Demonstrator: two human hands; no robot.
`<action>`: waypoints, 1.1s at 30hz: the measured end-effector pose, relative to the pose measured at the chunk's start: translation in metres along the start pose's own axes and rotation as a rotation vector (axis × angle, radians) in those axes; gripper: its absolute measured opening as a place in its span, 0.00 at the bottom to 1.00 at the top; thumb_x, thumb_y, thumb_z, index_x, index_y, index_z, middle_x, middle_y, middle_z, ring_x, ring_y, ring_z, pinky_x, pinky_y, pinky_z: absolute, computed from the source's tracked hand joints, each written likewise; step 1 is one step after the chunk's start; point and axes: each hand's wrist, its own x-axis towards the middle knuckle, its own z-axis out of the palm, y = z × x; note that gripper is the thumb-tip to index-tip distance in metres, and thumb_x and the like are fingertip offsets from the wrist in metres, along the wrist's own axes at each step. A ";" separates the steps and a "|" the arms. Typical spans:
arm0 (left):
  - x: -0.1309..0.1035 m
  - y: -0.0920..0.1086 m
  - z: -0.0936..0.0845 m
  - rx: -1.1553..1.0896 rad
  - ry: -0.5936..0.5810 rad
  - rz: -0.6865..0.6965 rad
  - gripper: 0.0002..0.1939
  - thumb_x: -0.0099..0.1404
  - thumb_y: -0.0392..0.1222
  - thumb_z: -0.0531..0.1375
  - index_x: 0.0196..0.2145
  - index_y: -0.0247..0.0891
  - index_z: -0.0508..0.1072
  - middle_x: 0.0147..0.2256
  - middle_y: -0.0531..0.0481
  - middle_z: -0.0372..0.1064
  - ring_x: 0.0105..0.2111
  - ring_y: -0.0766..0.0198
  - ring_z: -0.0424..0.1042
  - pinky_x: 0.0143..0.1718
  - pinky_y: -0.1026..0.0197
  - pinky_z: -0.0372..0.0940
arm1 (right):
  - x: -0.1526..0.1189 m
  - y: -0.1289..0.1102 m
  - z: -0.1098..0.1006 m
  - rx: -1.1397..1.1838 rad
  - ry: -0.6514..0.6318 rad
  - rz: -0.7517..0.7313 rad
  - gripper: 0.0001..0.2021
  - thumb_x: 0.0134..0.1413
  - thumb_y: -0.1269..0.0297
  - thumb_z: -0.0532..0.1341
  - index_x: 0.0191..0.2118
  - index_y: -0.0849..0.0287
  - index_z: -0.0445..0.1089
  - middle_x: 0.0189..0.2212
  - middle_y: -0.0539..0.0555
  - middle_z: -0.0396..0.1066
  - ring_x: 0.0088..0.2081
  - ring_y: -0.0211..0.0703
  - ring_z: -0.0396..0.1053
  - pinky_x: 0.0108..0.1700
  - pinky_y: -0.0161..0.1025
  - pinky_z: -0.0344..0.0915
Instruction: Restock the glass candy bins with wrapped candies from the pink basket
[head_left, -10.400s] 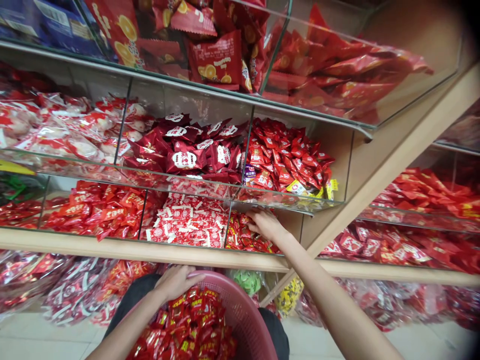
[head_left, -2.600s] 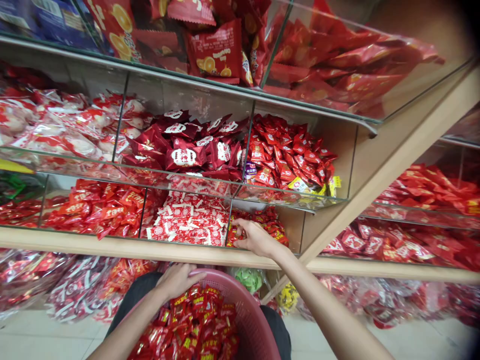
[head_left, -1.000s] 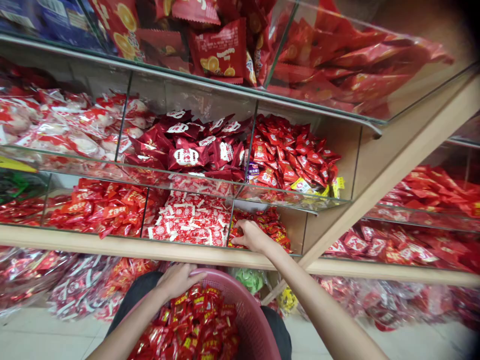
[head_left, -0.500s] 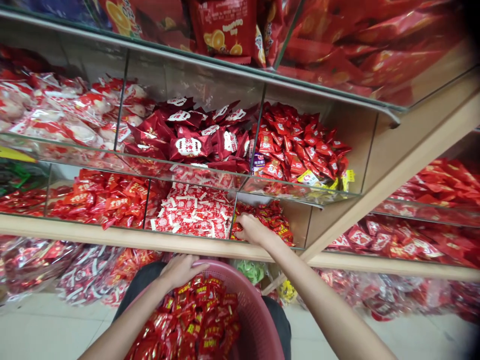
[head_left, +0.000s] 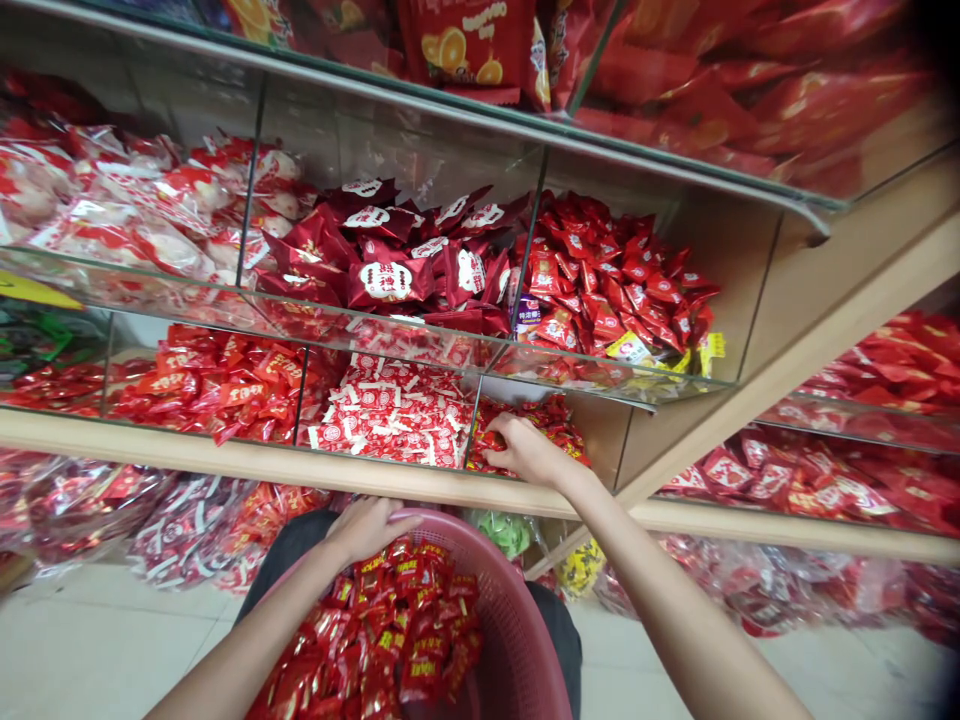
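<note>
change: over the last second my view dipped; right hand (head_left: 531,452) has barely shifted in the near-right glass bin (head_left: 600,450).
right hand: fingers curled, palm down on small red-yellow candy packets (head_left: 556,425).
left hand: (head_left: 367,525) fingers wrapped over pink basket rim (head_left: 517,640).
basket candies: (head_left: 390,630) glossy crinkly foil, pillow-shaped.
basket: ribbed plastic, round.

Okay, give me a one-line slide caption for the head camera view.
Right hand among red candies in a glass bin; left hand grips a pink basket.

Glass-divided wooden shelf (head_left: 225,462) — 3 compartments of red candy packets (head_left: 217,385).
</note>
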 end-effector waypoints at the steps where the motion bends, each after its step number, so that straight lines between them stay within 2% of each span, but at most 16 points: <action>1: 0.000 0.000 0.000 -0.001 0.002 0.001 0.30 0.58 0.67 0.41 0.28 0.42 0.70 0.30 0.47 0.74 0.34 0.53 0.73 0.31 0.61 0.59 | -0.006 0.001 -0.006 0.035 0.045 -0.005 0.09 0.47 0.67 0.59 0.36 0.65 0.68 0.32 0.55 0.66 0.32 0.38 0.61 0.35 0.34 0.55; 5: 0.001 0.000 0.002 0.010 0.007 0.007 0.31 0.58 0.67 0.40 0.27 0.42 0.70 0.29 0.46 0.74 0.32 0.53 0.73 0.30 0.61 0.59 | -0.038 -0.004 -0.032 0.165 0.171 0.003 0.09 0.49 0.64 0.60 0.36 0.63 0.68 0.28 0.51 0.64 0.28 0.36 0.60 0.31 0.34 0.55; 7: 0.002 0.000 0.002 0.012 0.006 0.001 0.31 0.58 0.68 0.40 0.26 0.41 0.70 0.29 0.46 0.74 0.32 0.54 0.73 0.30 0.62 0.59 | -0.057 -0.014 -0.040 0.243 0.167 -0.001 0.08 0.50 0.63 0.58 0.34 0.62 0.68 0.27 0.50 0.64 0.28 0.36 0.60 0.31 0.33 0.55; 9: 0.003 0.001 0.002 0.013 0.005 -0.004 0.31 0.58 0.68 0.40 0.26 0.41 0.70 0.29 0.46 0.74 0.32 0.54 0.73 0.29 0.62 0.59 | -0.074 -0.026 -0.037 0.327 0.119 -0.018 0.07 0.52 0.63 0.57 0.33 0.60 0.68 0.29 0.50 0.64 0.30 0.36 0.61 0.31 0.33 0.56; 11: 0.003 0.002 0.002 0.014 -0.004 0.001 0.32 0.58 0.68 0.40 0.27 0.41 0.71 0.29 0.45 0.74 0.32 0.54 0.73 0.29 0.62 0.58 | -0.086 -0.037 -0.022 0.395 0.035 -0.026 0.06 0.52 0.64 0.57 0.33 0.59 0.68 0.30 0.50 0.65 0.31 0.36 0.62 0.32 0.32 0.57; 13: 0.002 0.003 0.001 0.017 -0.006 0.006 0.32 0.58 0.68 0.40 0.27 0.41 0.71 0.29 0.46 0.74 0.32 0.54 0.73 0.29 0.63 0.58 | -0.092 -0.045 0.004 0.408 -0.073 -0.020 0.05 0.50 0.66 0.58 0.34 0.58 0.68 0.32 0.49 0.66 0.32 0.36 0.63 0.33 0.32 0.58; 16: 0.000 0.004 -0.001 0.025 -0.001 0.001 0.31 0.59 0.67 0.40 0.27 0.42 0.70 0.28 0.47 0.73 0.31 0.56 0.72 0.28 0.64 0.58 | -0.092 -0.054 0.051 0.238 -0.182 0.045 0.05 0.46 0.67 0.60 0.32 0.60 0.68 0.33 0.53 0.68 0.36 0.41 0.65 0.36 0.34 0.59; 18: -0.001 0.004 -0.001 0.030 0.004 -0.001 0.30 0.59 0.66 0.41 0.27 0.42 0.70 0.27 0.48 0.73 0.31 0.56 0.72 0.28 0.64 0.57 | -0.089 -0.058 0.079 0.082 -0.218 0.087 0.08 0.45 0.70 0.59 0.35 0.62 0.69 0.38 0.57 0.68 0.40 0.45 0.65 0.40 0.37 0.60; 21: -0.001 0.004 -0.002 0.030 0.011 0.004 0.29 0.59 0.66 0.41 0.27 0.42 0.70 0.29 0.47 0.73 0.32 0.55 0.72 0.29 0.63 0.58 | -0.085 -0.065 0.107 -0.121 -0.216 0.095 0.12 0.47 0.75 0.55 0.39 0.66 0.70 0.39 0.62 0.68 0.43 0.49 0.65 0.43 0.39 0.60; 26: 0.000 0.003 -0.001 0.020 0.004 -0.008 0.29 0.59 0.66 0.41 0.27 0.42 0.70 0.29 0.47 0.73 0.32 0.56 0.72 0.31 0.63 0.59 | -0.083 -0.071 0.127 -0.303 -0.144 0.066 0.12 0.48 0.78 0.54 0.38 0.69 0.71 0.34 0.66 0.69 0.40 0.52 0.66 0.39 0.44 0.63; 33: -0.001 0.005 -0.003 -0.010 -0.008 -0.024 0.29 0.58 0.67 0.42 0.27 0.41 0.71 0.28 0.48 0.73 0.32 0.57 0.72 0.31 0.64 0.58 | -0.085 -0.070 0.134 -0.343 -0.095 0.069 0.12 0.48 0.78 0.55 0.38 0.66 0.70 0.35 0.64 0.67 0.41 0.52 0.64 0.38 0.46 0.64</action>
